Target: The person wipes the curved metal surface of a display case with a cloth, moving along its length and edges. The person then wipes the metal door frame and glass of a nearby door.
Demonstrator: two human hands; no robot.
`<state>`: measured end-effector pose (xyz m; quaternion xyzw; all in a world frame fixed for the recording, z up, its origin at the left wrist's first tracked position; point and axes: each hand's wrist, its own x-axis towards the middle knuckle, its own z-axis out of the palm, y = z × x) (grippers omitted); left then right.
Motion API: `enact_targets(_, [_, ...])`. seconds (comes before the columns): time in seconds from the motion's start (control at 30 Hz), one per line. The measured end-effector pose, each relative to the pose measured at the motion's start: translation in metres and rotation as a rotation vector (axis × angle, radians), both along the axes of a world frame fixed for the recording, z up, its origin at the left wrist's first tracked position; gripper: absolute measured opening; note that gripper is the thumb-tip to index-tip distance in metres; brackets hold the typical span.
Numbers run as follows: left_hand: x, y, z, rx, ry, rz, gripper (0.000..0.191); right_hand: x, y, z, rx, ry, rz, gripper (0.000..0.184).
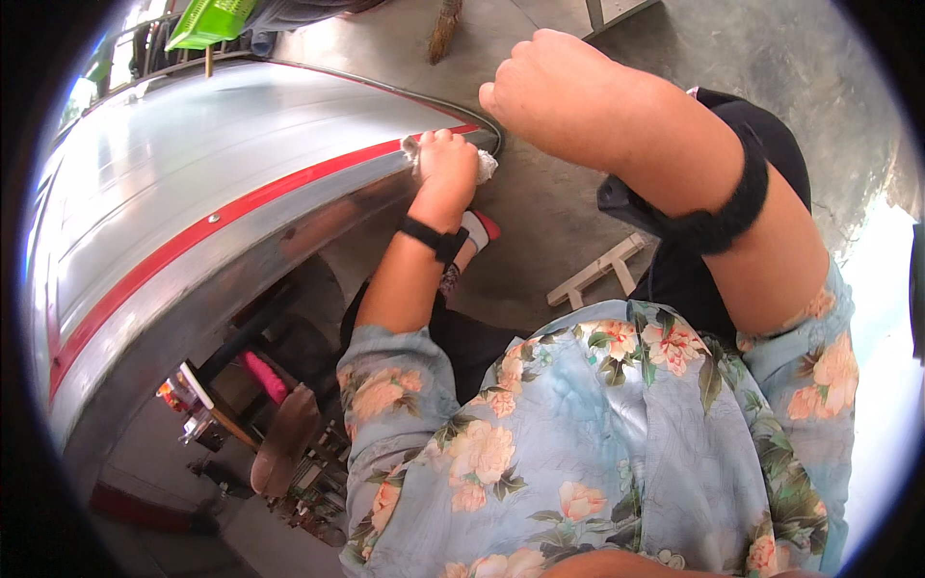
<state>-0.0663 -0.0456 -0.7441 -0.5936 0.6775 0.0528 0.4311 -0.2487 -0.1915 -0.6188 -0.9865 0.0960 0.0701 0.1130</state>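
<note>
My left hand [446, 160] is closed around a crumpled whitish cloth [486, 166], which sticks out on both sides of the fist. It is at the near corner of a shiny metal-topped table [217, 137], beside the red strip [289, 177] that runs along the table's edge. Past that corner, above the floor, my right hand [538, 79] is raised with its fingers curled. Only its back and knuckles face me, so whether anything is inside cannot be seen. Each forearm wears a black band.
A green plastic basket [209, 22] is at the table's far side. A brush-like broom end [444, 32] touches the concrete floor [535, 209]. A pale wooden frame [600, 267] stands near my legs. Below the table are a pink object [264, 376] and several small items.
</note>
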Motion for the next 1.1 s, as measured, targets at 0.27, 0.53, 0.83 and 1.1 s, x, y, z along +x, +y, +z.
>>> enact_targets(0.27, [-0.022,0.017,0.211,-0.248,-0.049,-0.050,0.029,-0.002,-0.006,-0.004,0.076,-0.066,-0.037,0.011])
enact_targets(0.53, [-0.034,0.071,0.432,-0.637,-0.583,-0.180,0.052,0.002,-0.004,-0.007,0.026,0.010,-0.010,0.023])
enact_targets(0.83, [-0.007,0.060,0.400,-0.787,-0.367,-0.305,0.057,0.000,-0.008,-0.011,-0.001,-0.025,-0.004,0.025])
enact_targets(1.1, [-0.004,0.029,0.202,-0.532,-0.129,-0.325,0.008,-0.013,-0.014,-0.012,-0.028,-0.071,0.007,0.015])
